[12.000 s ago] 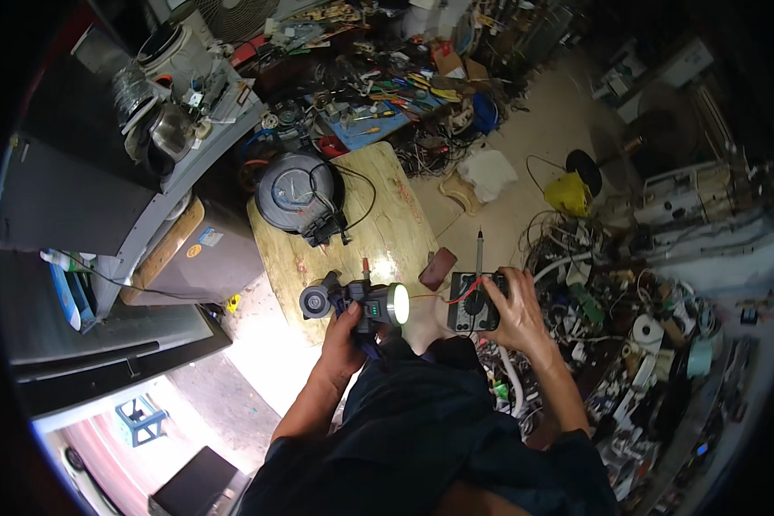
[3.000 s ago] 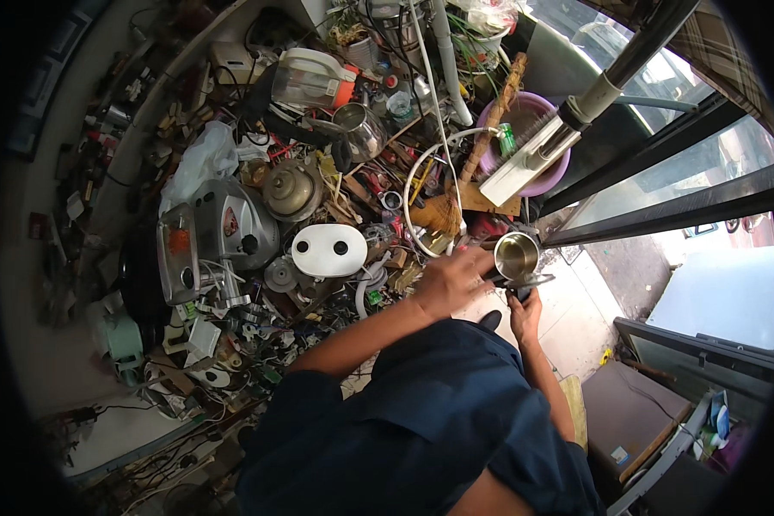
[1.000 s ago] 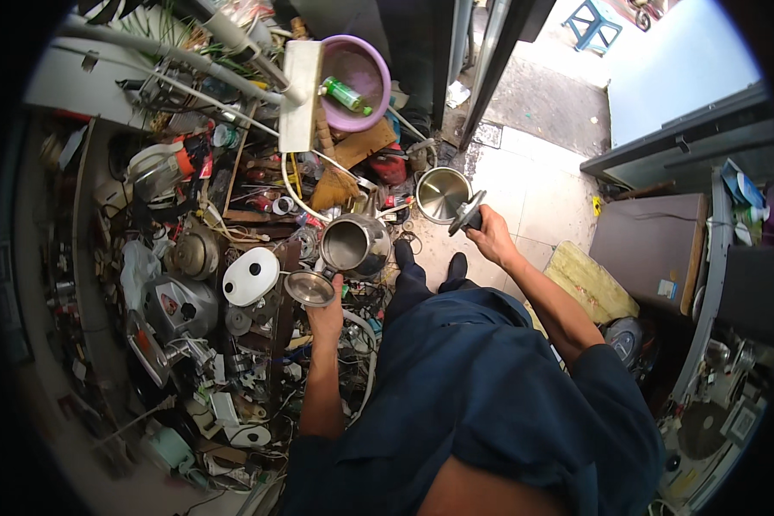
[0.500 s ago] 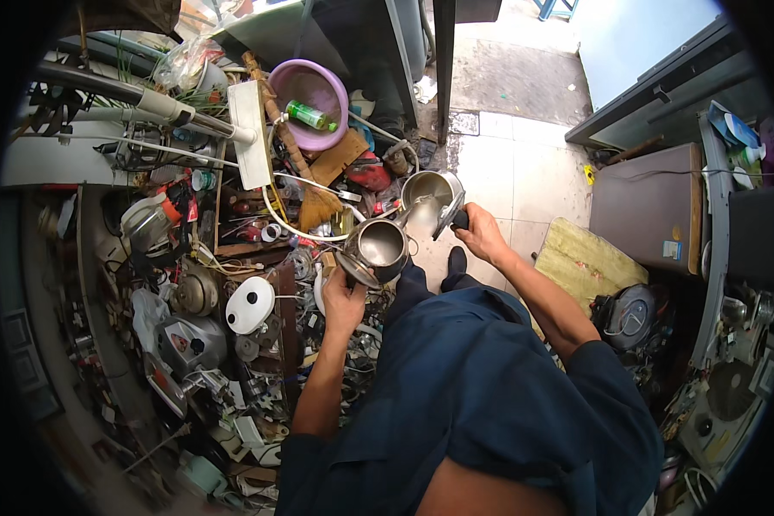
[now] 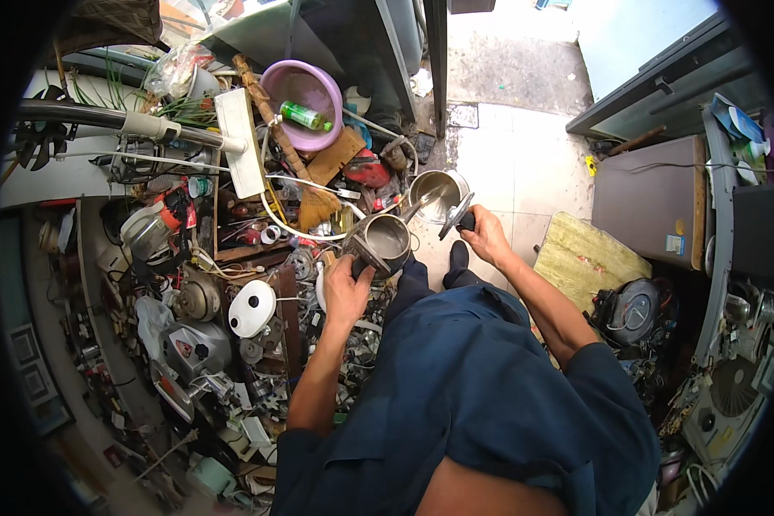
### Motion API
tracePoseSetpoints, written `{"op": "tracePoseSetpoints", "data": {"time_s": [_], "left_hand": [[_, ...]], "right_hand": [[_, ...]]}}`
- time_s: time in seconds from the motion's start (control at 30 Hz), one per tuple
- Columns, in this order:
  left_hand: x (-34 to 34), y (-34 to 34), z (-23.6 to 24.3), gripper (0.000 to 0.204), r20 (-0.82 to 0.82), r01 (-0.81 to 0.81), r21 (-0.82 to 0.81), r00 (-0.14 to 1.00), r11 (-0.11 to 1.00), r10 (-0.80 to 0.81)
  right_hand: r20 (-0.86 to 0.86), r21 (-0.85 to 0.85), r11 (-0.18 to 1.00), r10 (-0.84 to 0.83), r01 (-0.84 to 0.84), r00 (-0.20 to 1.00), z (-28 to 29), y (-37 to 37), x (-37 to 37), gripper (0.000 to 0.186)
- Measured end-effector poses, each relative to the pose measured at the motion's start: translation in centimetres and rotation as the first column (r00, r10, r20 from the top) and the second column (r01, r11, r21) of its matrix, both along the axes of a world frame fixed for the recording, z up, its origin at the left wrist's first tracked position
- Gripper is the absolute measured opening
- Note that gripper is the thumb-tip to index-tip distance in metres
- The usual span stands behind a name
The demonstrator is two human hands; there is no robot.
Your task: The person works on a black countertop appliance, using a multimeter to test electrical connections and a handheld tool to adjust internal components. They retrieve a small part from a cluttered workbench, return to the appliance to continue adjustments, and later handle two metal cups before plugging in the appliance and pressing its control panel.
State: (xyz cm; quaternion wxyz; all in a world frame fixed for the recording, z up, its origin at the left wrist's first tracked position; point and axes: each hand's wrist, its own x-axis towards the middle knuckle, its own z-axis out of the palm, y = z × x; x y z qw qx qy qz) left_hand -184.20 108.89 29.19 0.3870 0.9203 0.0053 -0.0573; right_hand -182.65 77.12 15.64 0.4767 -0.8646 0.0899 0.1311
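Grips an open steel kettle (image 5: 387, 236) in the left hand (image 5: 346, 294), holding its spout (image 5: 420, 205) over a steel pot (image 5: 452, 191), clasped by a dark handle (image 5: 468, 221) in the right hand (image 5: 489, 237), above the left edge of the tiled floor (image 5: 529, 142), with a purple basin (image 5: 335, 96) beyond.

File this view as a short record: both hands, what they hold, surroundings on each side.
Left hand: fingers around the handle of a steel kettle, mouth uncovered
Right hand: grips the black handle of a steel pot, lid raised
Spout: overlaps the pot's mouth in view; flow cannot be told
Left side: purple basin with green bottle, white oval piece
Right side: yellow board, brown cabinet
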Motion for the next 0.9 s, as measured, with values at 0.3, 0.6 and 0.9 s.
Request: {"op": "tracePoseSetpoints", "data": {"time_s": [0.3,0.6,0.9], "left_hand": [[1.2,-0.1,0.3,0.028,-0.007,0.055,0.076,0.998,0.996,-0.055],[2.4,-0.4,0.8,0.03,0.012,0.079,0.082,0.997,0.993,-0.081],[3.0,-0.5,1.1,0.031,0.029,0.107,0.145,0.993,0.984,-0.112]], "right_hand": [[-0.01,-0.028,1.0,0.006,-0.006,1.0,0.0,0.3,0.4,0.039],[-0.004,-0.007,1.0,0.003,-0.003,1.0,-0.5,0.6,0.6,0.038],[0.08,-0.028,1.0,-0.004,0.007,0.997,-1.9,0.7,0.7,0.04]]}}
